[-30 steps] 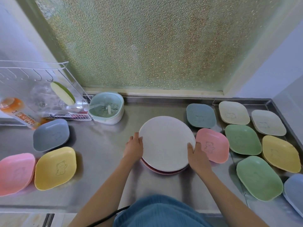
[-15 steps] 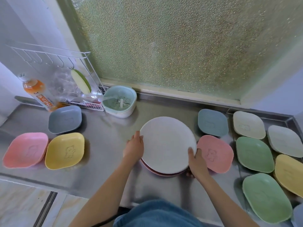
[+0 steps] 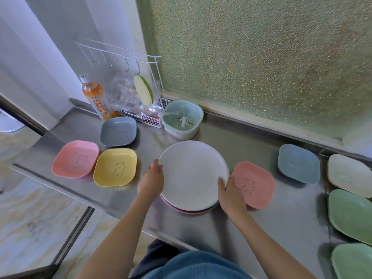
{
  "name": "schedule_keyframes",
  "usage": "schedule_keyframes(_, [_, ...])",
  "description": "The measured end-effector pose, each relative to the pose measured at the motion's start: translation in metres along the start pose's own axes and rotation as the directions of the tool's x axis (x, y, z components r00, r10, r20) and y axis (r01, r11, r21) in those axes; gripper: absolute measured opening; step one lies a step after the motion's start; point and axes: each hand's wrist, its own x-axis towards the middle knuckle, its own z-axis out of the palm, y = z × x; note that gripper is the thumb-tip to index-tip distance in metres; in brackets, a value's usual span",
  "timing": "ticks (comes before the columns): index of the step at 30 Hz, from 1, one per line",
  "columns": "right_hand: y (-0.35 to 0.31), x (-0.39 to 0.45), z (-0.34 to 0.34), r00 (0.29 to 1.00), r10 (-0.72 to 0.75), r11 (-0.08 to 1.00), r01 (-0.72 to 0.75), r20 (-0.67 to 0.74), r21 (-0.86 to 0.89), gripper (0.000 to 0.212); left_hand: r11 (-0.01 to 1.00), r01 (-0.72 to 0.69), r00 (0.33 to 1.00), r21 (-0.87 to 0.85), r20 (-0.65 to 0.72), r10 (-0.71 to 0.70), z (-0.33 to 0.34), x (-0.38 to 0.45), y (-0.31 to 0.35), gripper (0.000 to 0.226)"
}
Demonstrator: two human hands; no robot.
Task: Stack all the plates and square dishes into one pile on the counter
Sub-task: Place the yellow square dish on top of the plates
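Observation:
A white round plate [image 3: 192,174] tops a small pile of round plates; a pink plate's rim [image 3: 189,212] peeks out below it. My left hand [image 3: 152,181] grips the pile's left edge and my right hand [image 3: 230,195] grips its right edge. Square dishes lie around on the steel counter [image 3: 271,228]: pink [image 3: 75,159], yellow [image 3: 115,167] and grey-blue [image 3: 118,131] on the left, pink [image 3: 254,185], blue [image 3: 298,163], cream [image 3: 349,175] and two green [image 3: 351,215] [image 3: 354,261] on the right.
A white wire rack [image 3: 128,85] with a green-edged plate and a clear bag stands at the back left beside an orange drink bottle [image 3: 96,97]. A mint strainer bowl [image 3: 182,118] sits behind the pile. The counter's front edge drops to a tiled floor on the left.
The view has swung left and down, so the left dishes now sit nearer the middle. Both hands keep their hold on the plate pile, which stays on the counter.

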Motion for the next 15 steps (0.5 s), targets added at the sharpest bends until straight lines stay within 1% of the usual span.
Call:
schedule_keyframes(3, [-0.017,-0.003,0.017,0.999,-0.030,0.999,0.030,-0.013,-0.015,0.044,1.000,-0.017,1.000,0.003,-0.025,0.017,-0.014,0.007,-0.015,0.032])
schedule_keyframes(7, [-0.035,-0.007,0.038,1.000,-0.004,1.000,0.004,-0.025,-0.003,0.045,0.999,-0.045,0.999,-0.001,0.008,0.045,-0.032,0.019,-0.037,0.032])
schedule_keyframes(8, [-0.037,-0.008,0.041,1.000,0.001,1.000,-0.001,-0.031,-0.003,0.046,0.999,-0.054,0.999,-0.010,-0.001,0.054,-0.037,0.021,-0.042,0.033])
schedule_keyframes(9, [-0.039,-0.008,0.044,0.999,0.005,1.000,-0.006,-0.038,-0.006,0.046,0.998,-0.062,0.998,-0.014,-0.035,0.061,-0.042,0.023,-0.048,0.032])
schedule_keyframes(11, [-0.039,-0.008,0.047,0.998,0.013,1.000,-0.013,-0.055,-0.008,0.046,0.998,-0.053,0.982,0.015,-0.179,0.055,-0.050,0.027,-0.060,0.028])
schedule_keyframes(13, [-0.039,-0.006,0.050,0.997,0.026,1.000,-0.026,-0.076,0.007,0.046,0.997,0.042,0.951,0.061,-0.308,-0.021,-0.059,0.031,-0.072,0.025])
schedule_keyframes(15, [-0.038,-0.005,0.053,0.994,0.038,0.999,-0.035,-0.103,0.027,0.046,0.980,0.182,0.926,0.079,-0.351,-0.143,-0.069,0.035,-0.087,0.030])
